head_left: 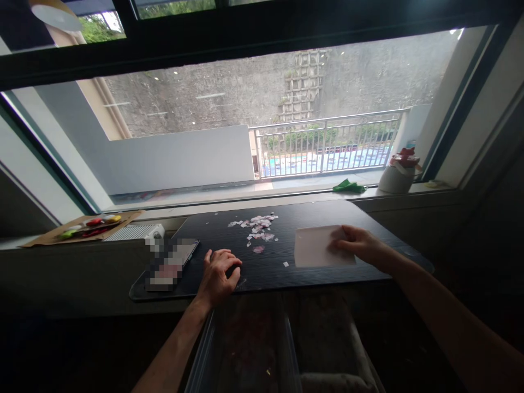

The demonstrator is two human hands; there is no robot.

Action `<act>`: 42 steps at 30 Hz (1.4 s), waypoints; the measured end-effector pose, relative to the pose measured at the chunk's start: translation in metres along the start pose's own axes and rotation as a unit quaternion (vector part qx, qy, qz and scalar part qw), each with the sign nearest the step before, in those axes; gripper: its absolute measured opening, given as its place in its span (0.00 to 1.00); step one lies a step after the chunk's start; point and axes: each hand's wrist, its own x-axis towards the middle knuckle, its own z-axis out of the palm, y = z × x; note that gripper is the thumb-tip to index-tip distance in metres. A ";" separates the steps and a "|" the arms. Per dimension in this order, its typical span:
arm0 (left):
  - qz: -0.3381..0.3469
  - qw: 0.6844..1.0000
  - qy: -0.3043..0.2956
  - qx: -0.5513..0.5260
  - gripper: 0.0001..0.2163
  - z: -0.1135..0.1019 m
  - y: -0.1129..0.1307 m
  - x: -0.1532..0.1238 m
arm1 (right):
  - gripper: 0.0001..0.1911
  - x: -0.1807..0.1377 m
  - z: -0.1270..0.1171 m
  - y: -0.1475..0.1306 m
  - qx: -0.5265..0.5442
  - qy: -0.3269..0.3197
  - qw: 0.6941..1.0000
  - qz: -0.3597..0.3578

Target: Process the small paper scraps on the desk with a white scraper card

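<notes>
Seemingly mid-tidying, the right hand (360, 245) is lying flat-fingered on a white card (313, 248) on the worktop (327, 215); the left hand (221, 270) is sitting fisted, empty-looking, near the edge; paper scraps (257, 226) beyond are awaiting a flat sweep.

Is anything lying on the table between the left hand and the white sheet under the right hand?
Nothing sizeable. Between the left hand and the white sheet is bare black table with one tiny paper scrap. The scrap pile lies farther back, off that line.
</notes>
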 end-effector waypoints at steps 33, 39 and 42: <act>0.009 1.000 -0.004 -0.005 0.08 0.002 -0.003 -0.002 | 0.14 0.011 0.000 -0.003 -0.026 -0.109 0.991 0.071; 0.011 1.000 -0.009 -0.003 0.08 0.002 -0.004 -0.002 | 0.07 0.036 -0.015 0.005 -0.030 0.124 0.992 0.021; 0.013 1.000 -0.011 -0.005 0.08 0.002 -0.004 -0.001 | 0.10 0.059 -0.012 0.009 -0.039 0.180 0.982 0.032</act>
